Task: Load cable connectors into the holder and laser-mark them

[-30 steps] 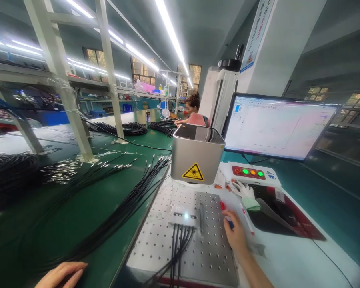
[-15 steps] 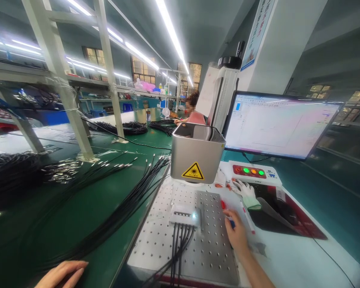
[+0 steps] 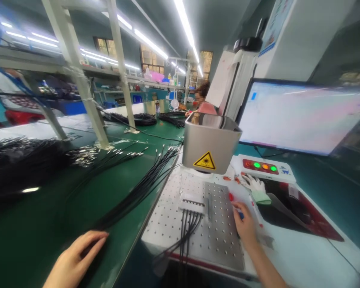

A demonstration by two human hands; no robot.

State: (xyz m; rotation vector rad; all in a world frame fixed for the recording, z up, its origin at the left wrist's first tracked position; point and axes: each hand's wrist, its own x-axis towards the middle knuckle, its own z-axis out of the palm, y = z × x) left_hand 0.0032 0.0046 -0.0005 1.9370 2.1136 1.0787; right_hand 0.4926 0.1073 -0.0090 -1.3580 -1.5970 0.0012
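My left hand (image 3: 79,254) is over the green table at the lower left, loosely curved, thumb and fingers slightly apart, beside a bundle of black cables (image 3: 132,196). Nothing shows in its grasp. At the right edge of the perforated metal plate (image 3: 220,232) is my right hand (image 3: 245,226), its fingers bent but apart. A small blue item (image 3: 241,215) shows by its fingers, and a red piece (image 3: 231,196) lies just beyond. On the plate, a pale fixture (image 3: 193,203) holds several cable ends in a row, with their black cables (image 3: 187,228) trailing toward me.
The silver laser head (image 3: 211,144) with a yellow warning sign hangs above the plate. Right of it are a monitor (image 3: 300,116), a lit button panel (image 3: 261,165) and a white glove (image 3: 256,186). Shelf posts and more cables stand left. A person sits behind.
The view has shifted, with the machine now farther right. My left hand has moved up and shows more fully. The bright spot on the fixture is gone. My right hand stays beside the plate.
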